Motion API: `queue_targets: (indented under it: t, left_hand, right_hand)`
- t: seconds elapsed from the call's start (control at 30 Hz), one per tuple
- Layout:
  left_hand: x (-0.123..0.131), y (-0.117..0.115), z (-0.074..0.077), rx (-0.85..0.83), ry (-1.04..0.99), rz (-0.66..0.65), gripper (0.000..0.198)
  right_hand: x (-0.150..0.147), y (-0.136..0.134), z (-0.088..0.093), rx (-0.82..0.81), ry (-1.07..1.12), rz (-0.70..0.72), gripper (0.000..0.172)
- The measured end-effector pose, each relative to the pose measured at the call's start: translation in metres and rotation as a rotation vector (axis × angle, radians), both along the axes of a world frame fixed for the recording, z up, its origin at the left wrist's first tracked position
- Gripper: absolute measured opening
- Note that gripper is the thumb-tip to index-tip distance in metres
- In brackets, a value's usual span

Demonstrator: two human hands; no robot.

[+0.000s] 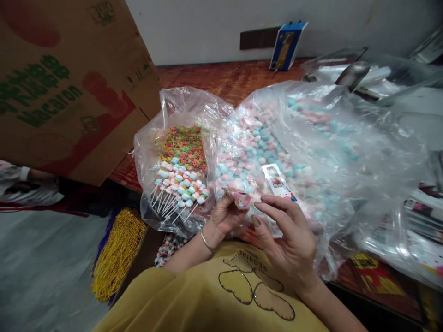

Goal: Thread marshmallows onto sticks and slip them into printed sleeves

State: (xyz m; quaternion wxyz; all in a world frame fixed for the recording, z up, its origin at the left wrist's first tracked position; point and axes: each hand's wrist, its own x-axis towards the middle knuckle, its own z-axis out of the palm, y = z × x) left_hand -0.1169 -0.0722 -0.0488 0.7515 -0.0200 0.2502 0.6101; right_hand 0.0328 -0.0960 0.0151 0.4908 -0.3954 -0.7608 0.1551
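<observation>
My left hand (224,217), a bangle on its wrist, is closed round a small plastic packet (242,200) whose near end looks pink and white. What the packet contains is too small to make out. My right hand (290,240) is just to the right, fingers apart and holding nothing. Beyond both hands lies a big clear bag of pink, blue and white marshmallows (256,138). On it rests a flat printed pouch (277,180), close to my right fingertips. To the left, marshmallow sticks (178,182) lie over colourful ring-shaped pieces (185,147) in another clear bag (148,143).
A tall cardboard carton (69,92) stands at the left. Gold bead strings (119,253) hang below the table's left edge. A blue device (289,46) stands by the wall. At the right are a metal scoop (353,76), plastic bags and printed pouches (424,216).
</observation>
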Motion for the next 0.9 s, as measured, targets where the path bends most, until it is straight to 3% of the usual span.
queue_targets:
  t: [0.13,0.23,0.37,0.43,0.47,0.5,0.6,0.7,0.83,0.87,0.9]
  left_hand:
    - [-0.045,-0.014,0.023,0.123,0.063,0.209,0.038]
    - [-0.100,-0.039,0.044,0.331,0.145,0.534,0.047]
    - [-0.149,-0.079,0.056,0.365,0.403,0.846,0.051]
    - [-0.157,-0.093,0.052,0.303,0.496,0.891,0.051]
    - [-0.157,-0.098,0.048,0.278,0.516,0.884,0.051]
    - [-0.157,-0.101,0.043,0.260,0.518,0.862,0.050]
    - [-0.152,-0.104,0.028,0.221,0.471,0.788,0.046]
    - [-0.149,-0.101,0.017,0.159,0.426,0.760,0.042]
    - [-0.146,-0.091,0.009,0.114,0.330,0.729,0.032]
    - [-0.145,-0.088,0.008,0.098,0.297,0.719,0.030]
    - [-0.144,-0.084,0.006,0.075,0.264,0.711,0.027]
  right_hand:
    - [-0.006,0.006,-0.005,-0.060,0.035,0.042,0.024]
    - [-0.028,0.011,-0.018,-0.322,-0.025,0.276,0.021]
    - [-0.081,0.005,-0.044,-0.937,-0.050,0.653,0.012]
    - [-0.112,0.000,-0.058,-1.455,0.082,0.673,0.008]
    - [-0.127,-0.003,-0.064,-1.649,0.173,0.628,0.009]
    - [-0.140,-0.004,-0.070,-1.728,0.213,0.597,0.013]
    - [-0.173,-0.005,-0.083,-1.758,0.271,0.528,0.021]
    - [-0.184,-0.005,-0.086,-1.710,0.270,0.481,0.025]
    - [-0.151,-0.015,-0.073,-1.593,0.168,0.548,0.027]
    - [-0.135,-0.017,-0.068,-1.526,0.140,0.582,0.028]
    - [-0.117,-0.018,-0.063,-1.341,0.108,0.623,0.031]
